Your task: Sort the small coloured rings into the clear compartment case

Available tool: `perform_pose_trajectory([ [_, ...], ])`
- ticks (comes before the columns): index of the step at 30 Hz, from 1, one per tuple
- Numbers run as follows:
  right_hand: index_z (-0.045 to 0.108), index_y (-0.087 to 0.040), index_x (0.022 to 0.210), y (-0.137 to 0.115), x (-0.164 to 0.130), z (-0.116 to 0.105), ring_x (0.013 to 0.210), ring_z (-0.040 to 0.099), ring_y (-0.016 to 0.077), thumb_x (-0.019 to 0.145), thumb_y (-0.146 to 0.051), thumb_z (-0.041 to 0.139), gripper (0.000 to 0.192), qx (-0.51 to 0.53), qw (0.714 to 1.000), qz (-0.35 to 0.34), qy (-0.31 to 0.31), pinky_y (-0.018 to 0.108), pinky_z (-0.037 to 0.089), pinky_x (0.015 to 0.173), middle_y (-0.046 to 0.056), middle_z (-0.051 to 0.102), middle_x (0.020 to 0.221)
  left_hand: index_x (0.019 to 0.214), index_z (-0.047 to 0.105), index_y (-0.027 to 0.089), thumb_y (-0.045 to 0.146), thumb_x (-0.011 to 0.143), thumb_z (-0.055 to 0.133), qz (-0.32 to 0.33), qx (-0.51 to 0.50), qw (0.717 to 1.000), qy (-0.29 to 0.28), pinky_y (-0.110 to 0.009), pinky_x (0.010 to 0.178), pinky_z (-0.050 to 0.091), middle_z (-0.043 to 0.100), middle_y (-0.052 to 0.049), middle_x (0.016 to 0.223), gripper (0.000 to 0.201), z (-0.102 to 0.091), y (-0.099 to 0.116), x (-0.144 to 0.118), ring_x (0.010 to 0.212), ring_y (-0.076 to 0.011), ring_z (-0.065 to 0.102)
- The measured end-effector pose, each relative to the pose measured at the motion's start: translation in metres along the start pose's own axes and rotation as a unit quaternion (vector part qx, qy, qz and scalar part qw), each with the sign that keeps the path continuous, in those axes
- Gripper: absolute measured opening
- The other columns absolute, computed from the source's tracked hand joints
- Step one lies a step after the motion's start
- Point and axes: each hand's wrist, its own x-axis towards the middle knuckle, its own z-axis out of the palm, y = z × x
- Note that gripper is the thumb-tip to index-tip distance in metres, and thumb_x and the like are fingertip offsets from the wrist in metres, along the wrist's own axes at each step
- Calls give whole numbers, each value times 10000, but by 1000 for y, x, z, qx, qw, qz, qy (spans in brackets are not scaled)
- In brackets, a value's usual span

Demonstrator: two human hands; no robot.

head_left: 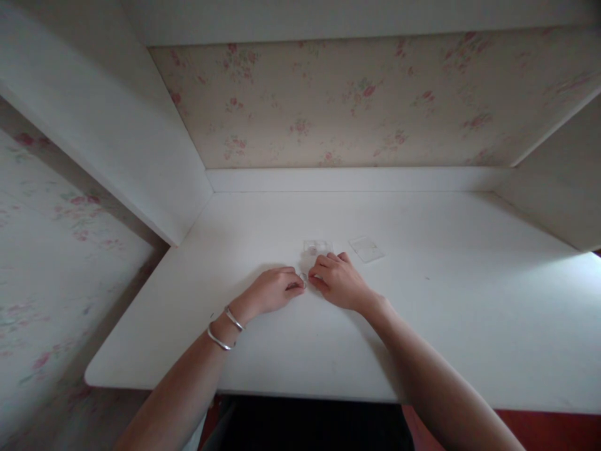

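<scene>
Left hand point(275, 290) and right hand point(339, 280) pinch a tiny, unclear object point(303, 279).

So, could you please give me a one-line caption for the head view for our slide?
Both hands, left and right, meet over a small clear item on a white desk, clear pieces beyond.

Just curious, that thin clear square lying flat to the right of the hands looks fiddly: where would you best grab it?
Probably by its near edge, coming from the right hand side. The clear square lies flat on the white table, so a fingertip likely has to lift an edge first.
</scene>
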Motion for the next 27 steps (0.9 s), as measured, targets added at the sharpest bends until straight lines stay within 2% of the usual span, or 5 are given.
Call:
perform_pose_trajectory([
  [7,670,-237,911,-4,3,4,912,510,177,904,-233,502,168,-10,1000,-21,-17,329,252,772,41,614,920,817,693,236,279,873,530,4,-5,1000,3,-255,735,421,650,-11,827,178,3,-4,1,777,-147,575],
  [12,661,-190,825,-12,8,3,879,501,203,890,-178,477,195,-56,997,-38,-26,346,261,755,70,610,883,813,677,233,282,885,512,6,24,1000,-4,-257,724,417,679,-7,844,188,4,-6,1,774,-153,591],
  [18,624,-150,862,-20,10,2,875,510,217,874,-110,448,181,-99,993,-49,-32,348,277,739,99,598,918,847,657,221,282,891,501,4,44,999,-10,-268,754,421,690,-22,883,173,2,-2,-1,826,-174,608],
  [21,625,-169,890,-12,13,-1,872,517,202,921,-159,413,215,-75,997,-21,-11,332,280,744,90,592,943,844,656,223,275,899,484,0,47,999,-14,-268,743,419,686,-13,861,187,1,-1,-2,809,-171,606],
  [27,625,-203,995,19,27,-1,929,513,205,962,-255,388,245,-60,992,96,57,313,295,751,84,585,995,876,658,221,274,901,485,-2,46,999,-20,-258,740,418,683,-5,896,183,1,0,-3,828,-159,603],
])
